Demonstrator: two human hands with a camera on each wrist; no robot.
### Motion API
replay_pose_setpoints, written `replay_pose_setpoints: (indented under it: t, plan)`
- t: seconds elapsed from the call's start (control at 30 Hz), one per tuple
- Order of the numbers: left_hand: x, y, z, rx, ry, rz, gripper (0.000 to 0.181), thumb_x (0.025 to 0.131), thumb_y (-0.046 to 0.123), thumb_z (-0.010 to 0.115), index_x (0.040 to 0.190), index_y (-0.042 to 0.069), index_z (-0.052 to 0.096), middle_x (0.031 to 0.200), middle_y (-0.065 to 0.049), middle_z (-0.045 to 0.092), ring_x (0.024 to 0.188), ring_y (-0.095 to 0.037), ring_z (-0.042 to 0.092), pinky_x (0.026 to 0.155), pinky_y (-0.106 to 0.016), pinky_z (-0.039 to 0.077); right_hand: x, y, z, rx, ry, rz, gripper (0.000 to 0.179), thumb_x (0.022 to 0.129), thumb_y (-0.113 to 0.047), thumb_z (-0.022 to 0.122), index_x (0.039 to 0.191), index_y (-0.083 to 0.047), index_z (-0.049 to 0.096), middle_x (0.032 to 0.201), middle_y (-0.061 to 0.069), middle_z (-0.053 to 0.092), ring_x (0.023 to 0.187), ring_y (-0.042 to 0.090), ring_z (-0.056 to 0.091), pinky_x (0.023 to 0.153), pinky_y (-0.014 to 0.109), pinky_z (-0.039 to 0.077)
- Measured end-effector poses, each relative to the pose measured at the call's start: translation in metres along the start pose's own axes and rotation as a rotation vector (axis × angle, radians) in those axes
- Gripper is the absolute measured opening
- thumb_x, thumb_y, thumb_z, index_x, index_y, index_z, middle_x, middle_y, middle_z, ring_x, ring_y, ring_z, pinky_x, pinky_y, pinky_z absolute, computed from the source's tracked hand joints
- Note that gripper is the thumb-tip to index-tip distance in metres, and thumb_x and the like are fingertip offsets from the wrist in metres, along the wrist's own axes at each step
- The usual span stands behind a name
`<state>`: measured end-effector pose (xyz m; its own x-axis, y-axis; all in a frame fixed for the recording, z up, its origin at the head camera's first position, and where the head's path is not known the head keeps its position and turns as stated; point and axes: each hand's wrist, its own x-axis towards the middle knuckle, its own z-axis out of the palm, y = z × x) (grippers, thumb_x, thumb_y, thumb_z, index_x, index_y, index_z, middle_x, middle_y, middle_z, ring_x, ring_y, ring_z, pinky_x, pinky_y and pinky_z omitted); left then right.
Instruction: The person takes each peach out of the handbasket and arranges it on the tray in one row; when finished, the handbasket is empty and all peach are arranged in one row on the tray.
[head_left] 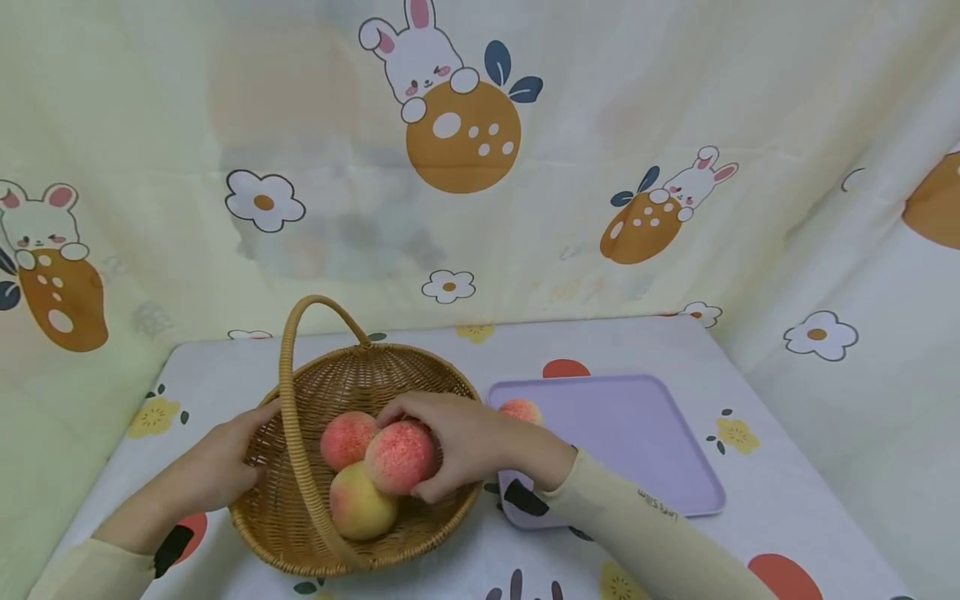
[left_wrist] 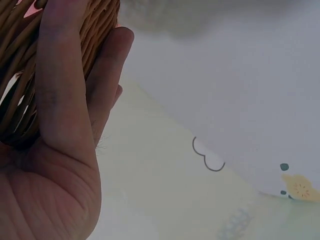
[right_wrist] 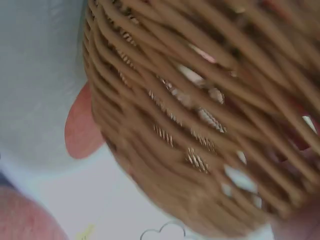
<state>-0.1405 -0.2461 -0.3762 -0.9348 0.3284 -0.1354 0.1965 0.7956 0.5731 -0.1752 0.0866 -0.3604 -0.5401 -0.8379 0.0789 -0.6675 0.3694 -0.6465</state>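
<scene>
Peach [head_left: 400, 457] in right hand [head_left: 457, 437], inside basket rim [head_left: 390, 560]

My right wrist view is blurred, filled by the wicker basket [right_wrist: 200, 125], so I can't make out my fingers there. In the head view, my right hand [head_left: 465, 442] covers part of the peach [head_left: 401, 457]; another peach [head_left: 520, 410] on the purple tray [head_left: 637, 433] sits half hidden behind it.

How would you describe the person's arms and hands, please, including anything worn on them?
Both hands, the left hand and right hand, are bare, with no gloves, rings or watch visible. Each arm wears a pale cream long sleeve with a black patch at the cuff; the right sleeve also carries small dark lettering.
</scene>
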Motion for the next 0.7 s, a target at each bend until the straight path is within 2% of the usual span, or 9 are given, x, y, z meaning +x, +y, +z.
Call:
replay_pose_setpoints:
  t: [0.17, 0.3, 0.5, 0.7]
  plan:
    - [0.001, 0.0, -0.001, -0.017, -0.021, -0.025, 0.09, 0.076, -0.01, 0.07, 0.157, -0.002, 0.029, 0.148, -0.037, 0.038, 0.13, -0.058, 0.042, 0.089, -0.063, 0.05, -0.02, 0.005, -0.019, 0.142, 0.101, -0.097, 0.069, 0.068, -0.02, 0.086, 0.129, -0.025, 0.053, 0.125, -0.011, 0.057, 0.111, 0.008, 0.058, 0.093, 0.031, 0.052]
    - [0.001, 0.0, -0.002, -0.028, -0.031, -0.05, 0.092, 0.075, -0.011, 0.069, 0.157, -0.001, 0.028, 0.149, -0.038, 0.036, 0.131, -0.06, 0.04, 0.087, -0.063, 0.051, -0.038, 0.01, -0.037, 0.177, 0.165, -0.121, 0.069, 0.068, -0.018, 0.087, 0.129, -0.025, 0.056, 0.125, -0.009, 0.059, 0.113, 0.013, 0.058, 0.093, 0.038, 0.052]
    - [0.001, 0.0, -0.001, -0.029, -0.027, -0.048, 0.093, 0.074, -0.01, 0.069, 0.157, -0.001, 0.029, 0.149, -0.038, 0.036, 0.13, -0.059, 0.04, 0.087, -0.063, 0.051, -0.066, 0.019, -0.059, 0.137, 0.235, -0.061, 0.069, 0.068, -0.018, 0.089, 0.128, -0.027, 0.058, 0.125, -0.009, 0.06, 0.117, 0.015, 0.057, 0.093, 0.045, 0.051]
    - [0.001, 0.001, 0.0, -0.016, -0.022, -0.042, 0.093, 0.074, -0.01, 0.069, 0.157, -0.001, 0.029, 0.15, -0.038, 0.035, 0.131, -0.059, 0.039, 0.09, -0.064, 0.049, -0.091, 0.032, -0.075, 0.085, 0.304, 0.014, 0.069, 0.068, -0.015, 0.089, 0.129, -0.025, 0.058, 0.125, -0.01, 0.06, 0.116, 0.016, 0.056, 0.093, 0.046, 0.051]
